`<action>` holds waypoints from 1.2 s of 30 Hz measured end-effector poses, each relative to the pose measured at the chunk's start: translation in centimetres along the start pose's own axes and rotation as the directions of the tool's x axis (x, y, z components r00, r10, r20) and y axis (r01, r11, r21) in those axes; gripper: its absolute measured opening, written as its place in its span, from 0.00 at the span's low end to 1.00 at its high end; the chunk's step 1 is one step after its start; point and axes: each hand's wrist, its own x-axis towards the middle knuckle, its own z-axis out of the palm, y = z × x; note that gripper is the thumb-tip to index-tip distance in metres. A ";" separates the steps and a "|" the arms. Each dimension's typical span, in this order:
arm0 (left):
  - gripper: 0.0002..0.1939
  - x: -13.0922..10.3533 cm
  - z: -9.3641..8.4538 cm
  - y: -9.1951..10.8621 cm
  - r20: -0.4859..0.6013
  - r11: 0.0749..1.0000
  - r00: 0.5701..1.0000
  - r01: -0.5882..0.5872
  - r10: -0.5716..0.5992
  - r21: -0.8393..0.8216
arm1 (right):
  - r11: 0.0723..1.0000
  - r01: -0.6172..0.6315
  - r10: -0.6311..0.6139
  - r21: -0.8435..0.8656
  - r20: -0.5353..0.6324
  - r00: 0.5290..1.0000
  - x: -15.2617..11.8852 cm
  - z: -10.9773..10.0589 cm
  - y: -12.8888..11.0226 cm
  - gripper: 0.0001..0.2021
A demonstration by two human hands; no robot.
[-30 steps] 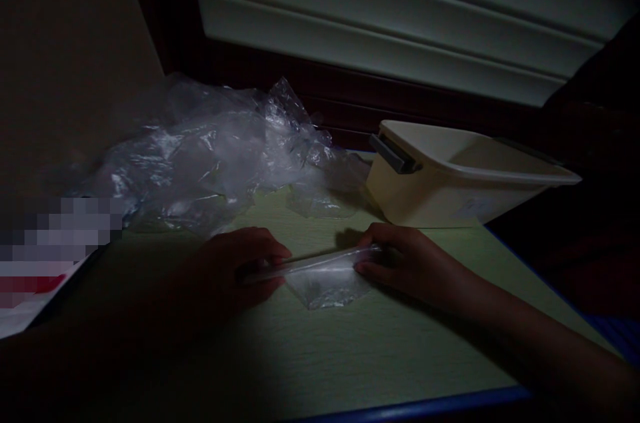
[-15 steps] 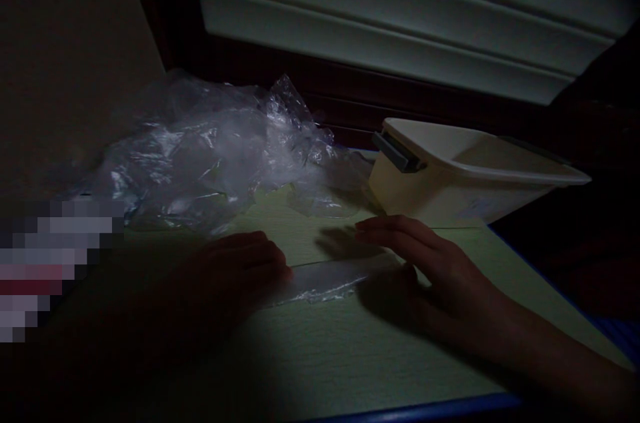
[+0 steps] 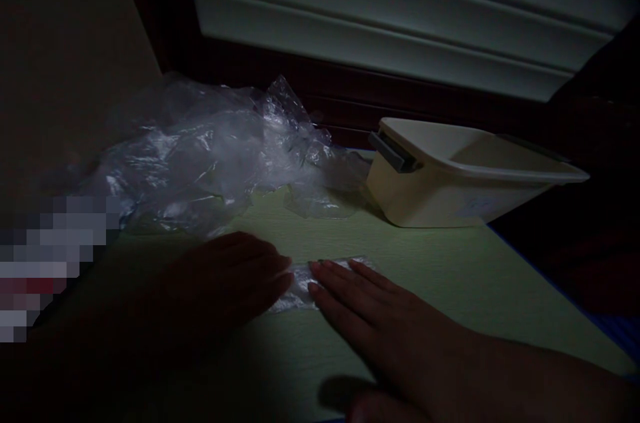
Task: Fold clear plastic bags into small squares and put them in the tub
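Note:
A folded clear plastic bag (image 3: 301,286) lies flat on the light green tabletop (image 3: 295,350). My right hand (image 3: 373,306) rests on the bag's right part with its fingers stretched out flat. The thumb is apart, low in the view. At the bag's left end, my left hand (image 3: 245,273) lies palm down with its fingers extended, their tips touching the plastic. Deep shadow covers most of the left hand and forearm. Behind both hands spreads a heap of crumpled clear plastic bags (image 3: 215,150).
A cream plastic bin (image 3: 430,196) with a grey handle (image 3: 395,151) stands at the back right of the table. Beyond it are a dark frame and pale horizontal slats (image 3: 350,23). Something at the left edge is pixelated. The room is dim.
My right hand has come down and left from above the bag's right end and now lies flat on it. My left hand's fingers have straightened along the bag.

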 end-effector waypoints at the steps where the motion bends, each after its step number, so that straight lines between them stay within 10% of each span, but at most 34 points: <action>1: 0.26 -0.1 0.0 -0.1 0.006 0.997 0.997 -0.075 0.075 0.013 | 1.000 -0.007 0.007 -0.009 0.011 1.000 -0.1 0.0 0.1 0.41; 9: 0.20 -0.7 0.7 -0.4 -0.096 0.968 0.977 -0.169 0.189 0.186 | 0.990 -0.088 0.091 -0.114 0.024 0.996 0.3 -0.1 1.4 0.40; 20: 0.24 -2.4 0.2 -1.4 0.077 0.986 0.989 -0.133 0.125 0.102 | 0.978 -0.106 0.060 -0.177 -0.248 0.967 1.6 -0.5 1.1 0.40; 28: 0.29 -3.4 0.9 -2.2 0.127 0.990 0.983 -0.140 0.136 0.017 | 0.981 -0.168 0.146 -0.099 -0.198 0.969 5.0 1.8 -2.4 0.42; 36: 0.33 -3.2 -0.2 -1.9 0.221 0.992 0.969 -0.097 0.112 -0.076 | 0.953 -0.256 0.223 -0.160 -0.195 0.955 2.5 2.0 -0.8 0.39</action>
